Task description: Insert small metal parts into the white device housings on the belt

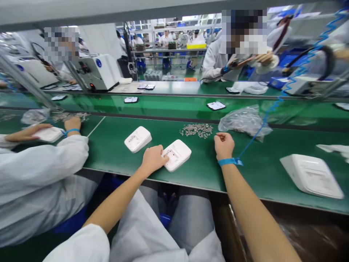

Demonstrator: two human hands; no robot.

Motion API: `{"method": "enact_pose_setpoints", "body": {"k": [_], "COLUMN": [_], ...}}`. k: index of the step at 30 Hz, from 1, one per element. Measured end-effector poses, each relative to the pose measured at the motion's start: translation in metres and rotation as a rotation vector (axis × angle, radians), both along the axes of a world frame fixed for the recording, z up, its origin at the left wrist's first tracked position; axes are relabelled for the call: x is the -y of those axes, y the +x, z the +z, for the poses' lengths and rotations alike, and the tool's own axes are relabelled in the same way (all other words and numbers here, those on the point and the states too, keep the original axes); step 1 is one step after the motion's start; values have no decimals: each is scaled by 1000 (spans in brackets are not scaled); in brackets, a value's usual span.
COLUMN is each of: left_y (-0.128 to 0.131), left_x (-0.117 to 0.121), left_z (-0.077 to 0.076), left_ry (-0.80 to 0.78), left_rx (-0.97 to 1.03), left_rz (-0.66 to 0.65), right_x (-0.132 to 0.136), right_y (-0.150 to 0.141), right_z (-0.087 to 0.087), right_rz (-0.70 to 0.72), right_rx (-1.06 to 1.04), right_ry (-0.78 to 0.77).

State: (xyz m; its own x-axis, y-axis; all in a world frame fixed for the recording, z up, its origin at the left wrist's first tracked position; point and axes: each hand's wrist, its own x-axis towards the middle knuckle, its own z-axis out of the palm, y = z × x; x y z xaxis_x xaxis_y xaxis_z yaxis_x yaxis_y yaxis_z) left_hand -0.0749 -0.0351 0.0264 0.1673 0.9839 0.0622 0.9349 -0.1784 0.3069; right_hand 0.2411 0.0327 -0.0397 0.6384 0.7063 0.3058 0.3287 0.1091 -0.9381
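My left hand (153, 158) grips the left edge of a white plastic device housing (180, 152), its thumb lying on the recessed face. The housing rests tilted on the green bench. A second white housing (136, 139) stands just to the left, apart from my hand. My right hand (224, 145), with a blue wrist strap (228, 161) round the wrist, is closed with its fingers curled; whether something small is inside is hidden. Beside it, to the left, lies a loose pile of small metal pieces (196, 130). Behind it is a clear plastic bag (242, 122).
Another white housing (317, 176) sits at the right. A blue coiled cord (297, 71) hangs down to my strap. At left, a co-worker's hands (73, 125) are at a white housing (50, 134). Beyond, flat parts (216, 105) lie on a green strip; another person sits opposite.
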Motion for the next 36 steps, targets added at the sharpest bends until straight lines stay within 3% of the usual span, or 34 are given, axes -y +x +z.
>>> {"method": "enact_pose_setpoints", "body": {"k": [4, 8, 17, 27, 30, 33, 36], "left_y": [-34, -60, -91, -168, -184, -174, -123], "left_x": [21, 18, 9, -47, -54, -55, -66], "left_z": [8, 5, -3, 21, 32, 43, 47], "left_ry": [142, 241, 166, 55, 109, 238, 400], "left_rx": [-252, -264, -158, -183, -83, 11, 44], "left_rz": [194, 384, 390, 642, 717, 739, 632], "right_x": [-5, -4, 0, 1, 0, 0, 2], "right_y": [4, 4, 3, 3, 4, 2, -1], "right_z": [-11, -12, -10, -8, -10, -6, 0], "right_rz": [5, 4, -11, 21, 30, 30, 33], "right_rx": [43, 39, 60, 102, 100, 100, 112], "right_ry": [-12, -35, -59, -113, -107, -101, -66]}}
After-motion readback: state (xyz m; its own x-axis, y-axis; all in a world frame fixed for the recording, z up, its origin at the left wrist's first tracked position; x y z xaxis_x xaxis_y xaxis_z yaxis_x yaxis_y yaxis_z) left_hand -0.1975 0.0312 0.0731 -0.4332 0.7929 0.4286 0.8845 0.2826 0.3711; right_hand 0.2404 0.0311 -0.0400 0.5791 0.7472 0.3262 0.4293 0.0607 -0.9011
